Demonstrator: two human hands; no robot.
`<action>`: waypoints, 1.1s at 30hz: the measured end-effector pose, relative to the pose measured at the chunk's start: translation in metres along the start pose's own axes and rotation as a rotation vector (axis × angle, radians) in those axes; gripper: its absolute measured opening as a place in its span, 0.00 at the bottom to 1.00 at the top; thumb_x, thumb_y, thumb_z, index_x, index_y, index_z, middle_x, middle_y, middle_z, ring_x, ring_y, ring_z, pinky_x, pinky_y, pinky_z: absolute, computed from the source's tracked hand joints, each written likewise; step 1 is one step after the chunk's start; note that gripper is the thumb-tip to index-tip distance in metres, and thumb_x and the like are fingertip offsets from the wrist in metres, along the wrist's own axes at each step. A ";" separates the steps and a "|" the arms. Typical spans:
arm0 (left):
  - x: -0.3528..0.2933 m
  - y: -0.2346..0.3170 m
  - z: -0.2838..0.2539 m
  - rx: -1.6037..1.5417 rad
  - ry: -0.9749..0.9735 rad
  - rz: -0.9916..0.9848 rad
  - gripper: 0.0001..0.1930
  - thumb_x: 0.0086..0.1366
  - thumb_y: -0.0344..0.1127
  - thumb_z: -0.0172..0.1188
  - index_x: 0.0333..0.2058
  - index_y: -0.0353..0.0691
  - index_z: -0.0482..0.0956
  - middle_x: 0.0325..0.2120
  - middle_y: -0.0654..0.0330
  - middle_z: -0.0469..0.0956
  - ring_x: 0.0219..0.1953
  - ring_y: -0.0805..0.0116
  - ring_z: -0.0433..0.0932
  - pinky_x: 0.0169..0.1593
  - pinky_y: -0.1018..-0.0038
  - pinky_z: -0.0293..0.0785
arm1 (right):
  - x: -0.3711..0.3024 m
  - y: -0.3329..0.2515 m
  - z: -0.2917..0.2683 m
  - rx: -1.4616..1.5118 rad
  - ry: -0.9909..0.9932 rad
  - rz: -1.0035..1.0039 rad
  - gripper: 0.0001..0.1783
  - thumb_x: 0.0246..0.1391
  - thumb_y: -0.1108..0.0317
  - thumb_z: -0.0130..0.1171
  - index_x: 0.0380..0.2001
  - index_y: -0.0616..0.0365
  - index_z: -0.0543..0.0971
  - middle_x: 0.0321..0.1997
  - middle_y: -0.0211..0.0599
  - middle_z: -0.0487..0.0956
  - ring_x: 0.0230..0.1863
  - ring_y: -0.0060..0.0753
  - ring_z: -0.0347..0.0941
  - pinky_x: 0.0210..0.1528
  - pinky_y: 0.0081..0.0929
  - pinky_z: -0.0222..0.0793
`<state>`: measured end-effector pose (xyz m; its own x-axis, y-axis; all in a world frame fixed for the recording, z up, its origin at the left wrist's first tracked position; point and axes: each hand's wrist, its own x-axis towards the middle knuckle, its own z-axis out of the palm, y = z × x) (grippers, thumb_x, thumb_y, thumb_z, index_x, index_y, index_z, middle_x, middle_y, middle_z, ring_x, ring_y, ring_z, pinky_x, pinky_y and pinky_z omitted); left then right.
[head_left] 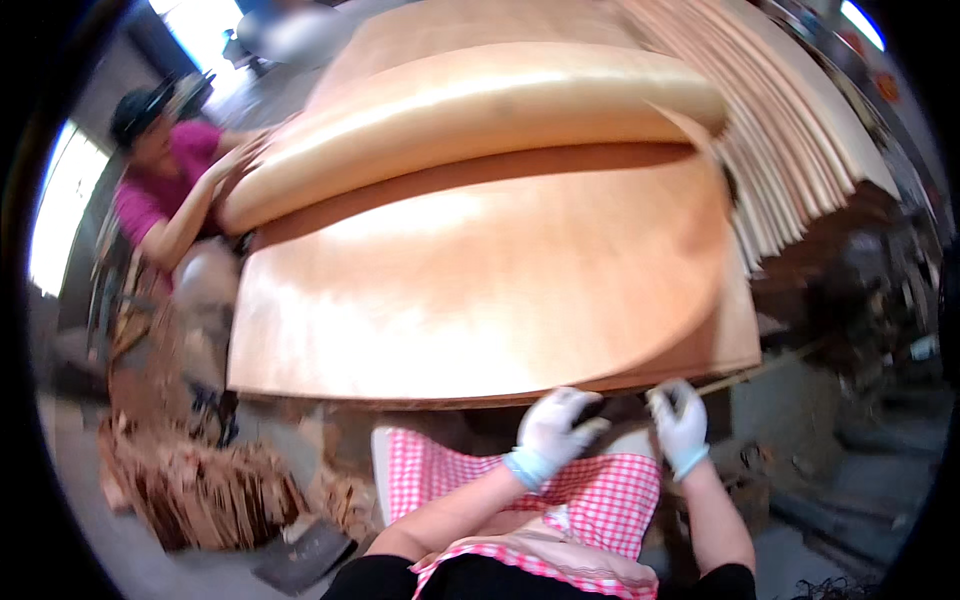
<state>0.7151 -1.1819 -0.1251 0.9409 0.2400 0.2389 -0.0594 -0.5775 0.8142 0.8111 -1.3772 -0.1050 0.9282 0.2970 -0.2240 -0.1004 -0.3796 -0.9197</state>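
Left hand: white glove with a pale blue cuff (558, 432), at the front edge of the veneer; its grip is spread, the thumb pointing right and standing apart from the fingers, whose tips are at or just beside that edge.
Right hand: another white glove with a pale blue cuff (682, 428), near the front right corner of the pile; its grip is spread, with a dark gap between thumb and fingers.
Veneer: a broad, thin, light-brown wood sheet (480, 290) on top of the pile, its right edge sweeping round in a curve; the far part bends up into a long, pale, glossy roll (480, 115) lying crosswise.
Pile: flat, light-brown wood sheets (738, 335) beneath the veneer, their front right corner showing.
Co-worker: a person in a magenta shirt and dark cap (150, 205) at the far left, both hands at the left end of the roll.
Upper right: a row of long, pale, wavy-edged wood sheets (765, 120).
Lower left: a heap of ragged brown veneer scraps (200, 485) on the grey floor (75, 530).
Clothing: a pink-and-white checked apron (610, 500) below the wearer's hands.
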 end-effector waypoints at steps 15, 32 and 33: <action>-0.130 -0.239 -0.332 -0.001 1.071 -0.705 0.04 0.52 0.21 0.57 0.22 0.37 0.76 0.20 0.65 0.74 0.22 0.76 0.70 0.25 0.76 0.68 | 0.039 -0.014 0.068 -0.608 -0.424 -0.078 0.12 0.54 0.66 0.57 0.34 0.66 0.79 0.32 0.44 0.81 0.35 0.33 0.77 0.42 0.29 0.71; -0.116 -0.292 -0.411 1.035 0.959 -1.149 0.32 0.52 0.44 0.66 0.55 0.41 0.69 0.45 0.44 0.76 0.40 0.49 0.79 0.47 0.61 0.75 | 0.091 0.011 0.017 -1.090 -0.290 0.300 0.26 0.41 0.47 0.63 0.34 0.60 0.82 0.38 0.53 0.80 0.43 0.50 0.77 0.48 0.38 0.71; -0.095 -0.274 -0.380 1.074 0.990 -0.952 0.33 0.54 0.44 0.65 0.57 0.40 0.66 0.44 0.42 0.75 0.41 0.48 0.78 0.46 0.60 0.75 | 0.092 0.015 0.016 -1.068 -0.291 0.242 0.24 0.42 0.49 0.64 0.30 0.62 0.82 0.33 0.53 0.81 0.37 0.48 0.78 0.42 0.37 0.71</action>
<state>0.5153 -0.7505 -0.1699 -0.0536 0.8833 0.4657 0.9607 -0.0815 0.2652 0.8894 -1.3415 -0.1446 0.7934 0.2533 -0.5536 0.2205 -0.9671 -0.1266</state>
